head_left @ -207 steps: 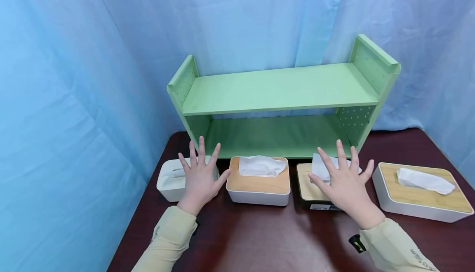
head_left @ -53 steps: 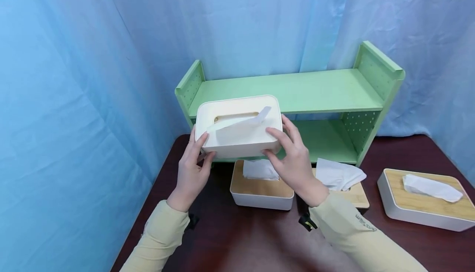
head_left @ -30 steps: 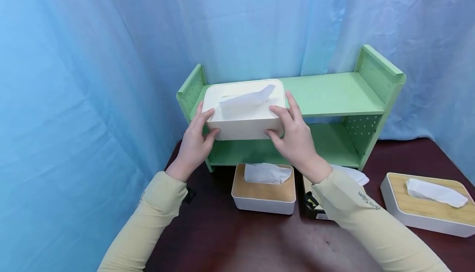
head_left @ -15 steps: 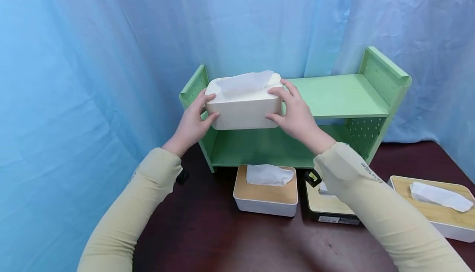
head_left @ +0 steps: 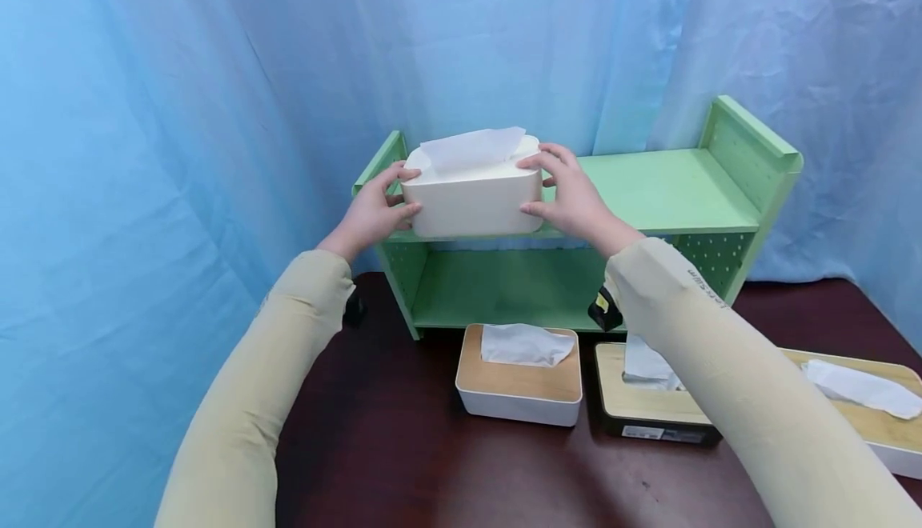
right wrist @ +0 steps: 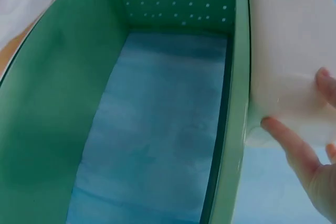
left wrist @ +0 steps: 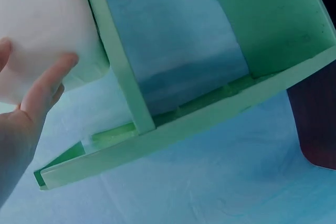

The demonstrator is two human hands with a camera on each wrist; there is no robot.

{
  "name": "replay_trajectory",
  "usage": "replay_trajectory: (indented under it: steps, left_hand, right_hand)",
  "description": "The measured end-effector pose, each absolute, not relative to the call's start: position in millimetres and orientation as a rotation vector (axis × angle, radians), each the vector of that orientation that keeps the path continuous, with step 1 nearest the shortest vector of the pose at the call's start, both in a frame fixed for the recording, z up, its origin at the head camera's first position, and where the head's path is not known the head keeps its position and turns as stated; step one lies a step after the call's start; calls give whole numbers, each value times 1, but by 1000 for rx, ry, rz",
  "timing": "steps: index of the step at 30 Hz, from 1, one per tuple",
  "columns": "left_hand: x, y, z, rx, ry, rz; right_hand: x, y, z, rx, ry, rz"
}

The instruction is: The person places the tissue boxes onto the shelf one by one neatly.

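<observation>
Left hand [head_left: 374, 210] and right hand [head_left: 576, 202] grip a white box [head_left: 475, 210] at a green shelf [head_left: 659, 186], apparently mid-placement and needing a level release next.

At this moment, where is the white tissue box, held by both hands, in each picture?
Head: white tissue box, just above centre.
Left wrist: the box, upper left, cut by the frame.
Right wrist: the box, upper right, also cut.
Shared landmark: the green shelf, mainly right of the box in left wrist, left in right wrist.
</observation>
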State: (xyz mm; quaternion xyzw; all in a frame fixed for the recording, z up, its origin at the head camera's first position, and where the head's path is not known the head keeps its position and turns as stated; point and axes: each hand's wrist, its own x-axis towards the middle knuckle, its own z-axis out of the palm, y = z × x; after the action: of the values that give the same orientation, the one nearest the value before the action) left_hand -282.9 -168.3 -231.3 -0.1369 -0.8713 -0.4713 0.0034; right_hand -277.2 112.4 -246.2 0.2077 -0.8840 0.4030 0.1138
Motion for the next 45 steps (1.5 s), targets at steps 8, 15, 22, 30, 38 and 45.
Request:
replay_trajectory:
  steps: [8,15,22,30,38,45]
  left_hand:
    - [-296,-164,-227,-391,-2761,-1514]
    - [-305,-161,-227,-310,-2748,-1471]
    - [-314,-157,-226,-283,-2722,-1480]
    - [-320,-159,-233,-212,-2696,-1500]
    - [-319,-159,-230,-197,-2658,-1508]
    - [-318,-157,-227,-177,-2658,-1472]
  right_hand:
    - [-297,114,-246,574,-2633,1206]
    - [-309,111,-245,591,-2640,1236]
    - [-319,112,-243,595,-2640,1269]
    - [-322,104,-247,591,-2646,1302]
    - [-322,98,-246,501,-2646,1304]
    - [-320,100,-245,469,-2599,1343]
